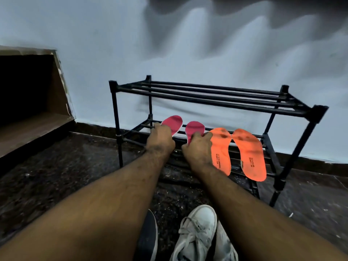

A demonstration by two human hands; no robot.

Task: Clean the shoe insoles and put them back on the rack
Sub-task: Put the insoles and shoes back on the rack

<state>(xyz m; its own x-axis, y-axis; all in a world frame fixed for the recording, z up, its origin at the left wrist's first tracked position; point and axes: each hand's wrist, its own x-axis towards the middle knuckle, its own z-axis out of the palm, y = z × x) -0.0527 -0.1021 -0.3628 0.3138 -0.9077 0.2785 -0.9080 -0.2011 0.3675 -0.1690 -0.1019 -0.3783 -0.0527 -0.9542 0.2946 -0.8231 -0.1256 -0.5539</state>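
Fingers of left hand (161,137) and right hand (197,147) each grip 1 pink insole (173,123).

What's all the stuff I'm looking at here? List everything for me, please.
pink insoles: two, pink, left part of the rack's lower shelf, one under each hand
orange insoles: two, orange with dark smudges near the toes, right part of the same shelf, side by side
rack: one, black, bar shelves, against the wall
white shoe: one, white, laced, floor at the bottom of the picture
dark shoe: one, dark, partly hidden, beside the white shoe
wooden shelf unit: one, brown, far left
wall: pale blue
floor: dark, speckled
left hand: on the left pink insole
right hand: gripping the right pink insole
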